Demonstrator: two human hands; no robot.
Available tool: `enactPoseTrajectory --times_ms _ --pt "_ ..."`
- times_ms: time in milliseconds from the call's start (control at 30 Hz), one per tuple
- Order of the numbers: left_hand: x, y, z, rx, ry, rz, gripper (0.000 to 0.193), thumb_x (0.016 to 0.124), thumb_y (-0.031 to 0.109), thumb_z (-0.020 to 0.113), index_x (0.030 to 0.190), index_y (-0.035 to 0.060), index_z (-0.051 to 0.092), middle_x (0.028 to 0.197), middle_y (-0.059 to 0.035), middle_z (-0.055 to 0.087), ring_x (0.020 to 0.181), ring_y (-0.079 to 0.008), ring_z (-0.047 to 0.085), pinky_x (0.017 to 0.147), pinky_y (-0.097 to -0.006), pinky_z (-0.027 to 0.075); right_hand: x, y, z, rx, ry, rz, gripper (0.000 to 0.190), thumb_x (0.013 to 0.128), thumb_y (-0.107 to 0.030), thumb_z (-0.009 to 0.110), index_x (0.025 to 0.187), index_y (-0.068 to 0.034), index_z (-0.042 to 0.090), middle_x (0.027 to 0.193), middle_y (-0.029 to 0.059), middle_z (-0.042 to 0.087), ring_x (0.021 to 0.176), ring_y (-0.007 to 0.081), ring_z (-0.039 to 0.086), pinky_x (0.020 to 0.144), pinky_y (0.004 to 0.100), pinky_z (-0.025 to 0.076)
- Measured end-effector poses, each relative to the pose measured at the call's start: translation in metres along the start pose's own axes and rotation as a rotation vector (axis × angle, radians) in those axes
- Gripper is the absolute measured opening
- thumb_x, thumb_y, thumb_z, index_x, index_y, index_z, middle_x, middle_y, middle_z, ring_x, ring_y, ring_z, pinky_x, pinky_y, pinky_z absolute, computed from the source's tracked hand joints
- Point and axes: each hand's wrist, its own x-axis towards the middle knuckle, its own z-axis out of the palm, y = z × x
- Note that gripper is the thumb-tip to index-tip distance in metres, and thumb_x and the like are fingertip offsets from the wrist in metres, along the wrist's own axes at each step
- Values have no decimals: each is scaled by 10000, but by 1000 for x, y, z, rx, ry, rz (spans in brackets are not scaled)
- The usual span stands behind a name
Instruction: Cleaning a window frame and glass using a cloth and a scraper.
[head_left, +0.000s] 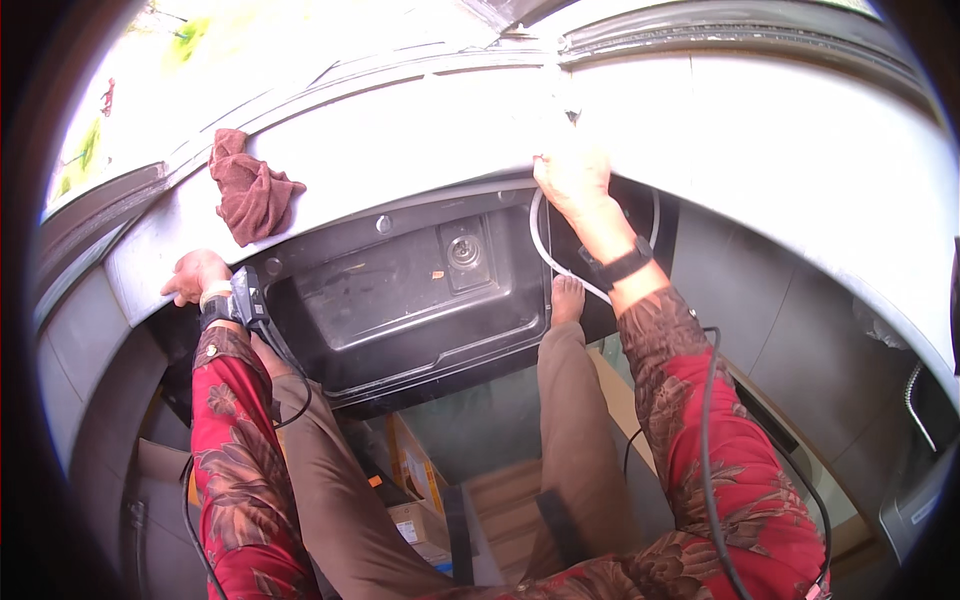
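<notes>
My left hand (199, 274) rests on the front edge of a white window ledge (390, 135), left of a crumpled maroon cloth (255, 195). Its fingers hang partly over the edge, and it holds nothing that I can see. At the ledge's front edge on the right is my right hand (577, 176), so bright that its fingers blur into the white surface; whether something is in them is hidden by the glare. Below the ledge, between my bare feet, lies a black sink basin (405, 292) with a round drain (464, 253) and a small orange scrap (438, 275).
A pale hose (541, 240) loops beside my right foot (568, 300). Cardboard boxes (416, 521) stand lower down beneath glass. Window frames (735, 37) run behind the ledge. A dark cable (709, 465) hangs along my right arm, and a corrugated metal hose (911, 397) lies far right.
</notes>
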Motion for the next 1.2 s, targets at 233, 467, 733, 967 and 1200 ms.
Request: enactPoseTrajectory --times_ms 233,467,733,967,1200 --pt "-6 3 -3 19 6 -8 484 899 225 359 1335 36 267 1217 -226 384 1079 -401 505 887 -476 427 16 27 28 66 -142 -108 69 734 -122 600 789 -98 633 739 114 601 723 296 592 685 401 464" --pt "-2 1 -2 -23 -15 -9 441 902 222 360 1298 36 308 1225 -220 382 1087 -396 501 894 -471 430 22 16 13 -38 -219 -158 86 737 -122 591 795 -63 614 745 126 599 734 306 574 683 411 459" --pt "7 -3 -2 14 6 -20 475 905 240 382 1344 87 282 1259 -192 384 1124 -385 482 919 -463 434 -73 -46 -28 451 -138 -298 222 728 -42 535 936 -76 601 835 113 584 715 265 624 603 360 514" --pt "-4 5 -1 -26 -14 -24 445 911 220 347 1321 56 288 1286 -218 351 1141 -390 463 934 -459 422 -228 98 73 -76 -733 197 214 830 -128 483 1040 -113 521 992 106 552 688 315 644 595 426 536" --pt "11 -2 4 -222 -5 -211 466 939 350 278 1296 54 333 1311 -193 404 1178 -365 445 986 -464 372 -236 150 102 -110 -817 364 181 840 -93 463 1014 -119 504 1112 141 533 832 382 614 715 471 498"
